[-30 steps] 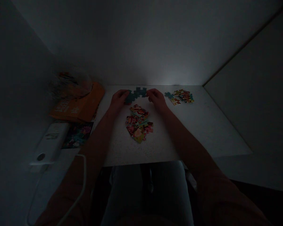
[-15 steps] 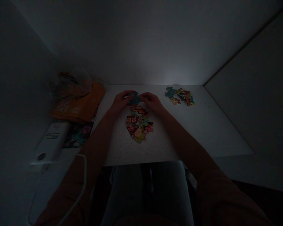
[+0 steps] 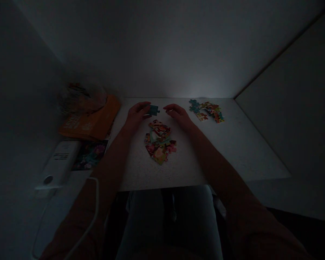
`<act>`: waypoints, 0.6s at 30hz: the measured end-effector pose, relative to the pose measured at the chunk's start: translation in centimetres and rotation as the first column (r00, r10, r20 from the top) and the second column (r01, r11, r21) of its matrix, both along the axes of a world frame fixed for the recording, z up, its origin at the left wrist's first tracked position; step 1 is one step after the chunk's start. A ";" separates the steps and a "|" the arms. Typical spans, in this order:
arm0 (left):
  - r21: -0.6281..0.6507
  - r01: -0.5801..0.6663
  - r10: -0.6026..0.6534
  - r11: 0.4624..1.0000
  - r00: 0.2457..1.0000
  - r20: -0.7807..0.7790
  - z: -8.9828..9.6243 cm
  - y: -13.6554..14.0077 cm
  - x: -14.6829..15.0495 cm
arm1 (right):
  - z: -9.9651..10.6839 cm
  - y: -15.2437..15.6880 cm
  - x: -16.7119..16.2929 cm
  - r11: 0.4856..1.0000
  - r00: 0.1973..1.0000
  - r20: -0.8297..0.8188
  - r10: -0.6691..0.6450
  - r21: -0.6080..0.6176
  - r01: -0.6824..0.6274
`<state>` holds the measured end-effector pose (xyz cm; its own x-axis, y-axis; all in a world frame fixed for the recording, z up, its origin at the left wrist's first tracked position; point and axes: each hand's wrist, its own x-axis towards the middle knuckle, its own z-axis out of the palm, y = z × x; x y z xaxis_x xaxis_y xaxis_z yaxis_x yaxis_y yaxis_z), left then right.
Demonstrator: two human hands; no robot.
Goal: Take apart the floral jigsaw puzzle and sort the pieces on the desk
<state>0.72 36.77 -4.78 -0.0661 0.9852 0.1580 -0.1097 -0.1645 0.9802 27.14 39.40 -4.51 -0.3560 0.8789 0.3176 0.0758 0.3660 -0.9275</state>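
A teal jigsaw puzzle piece (image 3: 153, 110) is pinched in my left hand (image 3: 137, 113), its knob pointing right. Across a small gap from it, my right hand (image 3: 178, 113) has its fingers apart with nothing seen between them. Below both hands, a heap of colourful puzzle pieces (image 3: 159, 153) in red, pink, green and yellow lies on the white table (image 3: 189, 159). Dim light hides the finer pictures on the pieces.
A second cluster of puzzle pieces (image 3: 212, 111), partly teal, lies at the back right. On the left are an orange box (image 3: 97, 122), a clear plastic bag (image 3: 81, 97), a dark floral picture (image 3: 90, 153) and a white device (image 3: 60, 160) with a cable. Walls bound the back and sides.
My right hand has drawn off to the right, away from the teal piece. My left hand keeps hold of the piece, which now shows a different outline. The heap's upper part looks slightly rearranged.
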 end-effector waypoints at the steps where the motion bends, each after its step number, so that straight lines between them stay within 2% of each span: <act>1: 0.014 0.012 -0.011 1.000 1.000 -0.026 0.3 -0.2 0.2 | 0.0 -0.1 -0.2 1.000 1.000 0.008 -0.001 -0.008 0.001; 4: 0.044 0.079 -0.073 0.996 0.990 -0.121 1.4 -1.0 0.5 | 0.1 -0.4 -0.9 0.999 0.999 0.015 0.044 0.010 -0.044; 7: 0.021 0.140 -0.138 0.990 0.988 -0.075 2.4 -1.2 0.2 | 0.2 -0.6 -1.1 1.000 1.000 -0.006 -0.010 0.020 0.010; 9: 0.000 0.108 -0.108 0.994 0.994 -0.033 2.7 -0.9 -0.4 | 0.1 -0.4 -1.0 0.996 0.996 -0.034 -0.088 0.012 0.088; 12: -0.029 0.020 -0.021 0.999 0.998 -0.052 2.3 0.0 -0.9 | -0.4 0.2 -0.6 0.987 0.987 -0.042 -0.157 0.015 0.157; 15: 0.017 -0.010 0.013 1.000 0.984 -0.177 1.8 0.0 -0.5 | -1.0 0.8 -0.2 0.983 0.983 -0.009 -0.182 0.026 0.182; 18: 0.146 0.060 0.008 0.987 0.903 -0.429 1.8 -1.5 0.4 | -1.4 1.3 0.1 0.977 0.977 -0.025 -0.213 0.024 0.214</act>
<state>1.13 35.29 -3.02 0.0667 0.9474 0.3129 0.3076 -0.3179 0.8969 27.20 40.67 -5.89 -0.1538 0.9252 0.3471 0.1346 0.3676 -0.9202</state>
